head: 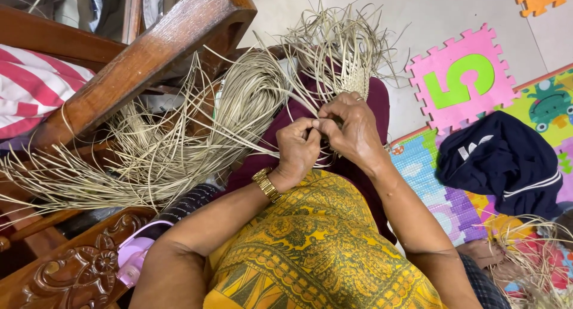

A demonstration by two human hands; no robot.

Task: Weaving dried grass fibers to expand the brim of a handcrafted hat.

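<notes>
Fingers of the left hand (296,149) and right hand (352,130) are pinching pale straw strands (250,100) together over the lap; 1 short woven strip (357,82) is showing, while most strands are lying loose, unwoven.

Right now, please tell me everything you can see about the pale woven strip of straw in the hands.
The pale woven strip of dried straw is narrow, flat and plaited, lying on a maroon cloth over the lap. Loose unwoven strands fan out from its far end and sweep away to the left in long bundles. The left hand and right hand pinch its near end together.
</notes>
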